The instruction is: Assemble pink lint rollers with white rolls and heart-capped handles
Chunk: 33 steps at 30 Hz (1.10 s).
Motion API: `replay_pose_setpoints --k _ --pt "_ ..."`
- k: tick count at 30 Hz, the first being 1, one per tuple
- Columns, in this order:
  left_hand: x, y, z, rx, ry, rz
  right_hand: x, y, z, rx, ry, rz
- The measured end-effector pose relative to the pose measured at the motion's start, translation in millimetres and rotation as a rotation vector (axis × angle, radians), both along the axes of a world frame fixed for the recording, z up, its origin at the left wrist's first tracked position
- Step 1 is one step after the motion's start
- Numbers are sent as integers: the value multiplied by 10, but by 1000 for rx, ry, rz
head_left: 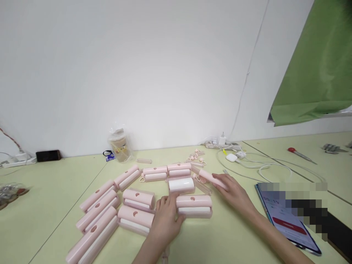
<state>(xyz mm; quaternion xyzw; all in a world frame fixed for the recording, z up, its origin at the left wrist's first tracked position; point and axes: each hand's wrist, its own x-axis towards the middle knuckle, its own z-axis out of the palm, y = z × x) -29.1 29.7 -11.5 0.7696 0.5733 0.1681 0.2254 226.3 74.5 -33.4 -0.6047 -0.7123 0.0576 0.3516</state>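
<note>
My left hand (168,219) grips the left end of a pink lint roller (194,201) in a case with a heart-shaped cut-out and a white roll showing along its front. The fingers of my right hand (233,190) are closed on a long pink cover piece (210,177), tilted over the table. Between the hands, a little farther back, lies a bare white roll (181,185) in a clear tray. Two similar pink rollers (136,216) (138,198) lie just left of my left hand.
More pink rollers (95,234) form an arc to the left and back. Small pink rings and clear strips (195,156) lie behind. A bagged cup (121,146) stands by the wall. At right are cables (264,170), a phone or tablet (288,220) and a red-handled screwdriver (301,154).
</note>
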Motion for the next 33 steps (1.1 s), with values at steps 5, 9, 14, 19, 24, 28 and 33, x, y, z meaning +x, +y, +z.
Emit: replay_pose_setpoints --k 5,9,14,19,24,28,33 --pt "7 -21 -34 30 -42 12 40 27 -11 25 -3 -53" --pt "47 -19 119 75 -153 9 83 48 -9 24 13 -64" --pt "105 410 435 92 41 -114 99 55 7 5 44 -63" --pt "124 970 407 -20 196 -253 118 58 36 -19 123 -141" --pt "111 1088 355 58 230 -315 125 79 36 -45 173 -159" --pt "39 867 602 216 188 -238 101 74 26 -76 224 -173" --pt "26 192 791 244 -52 -246 49 38 -5 -108 317 -195"
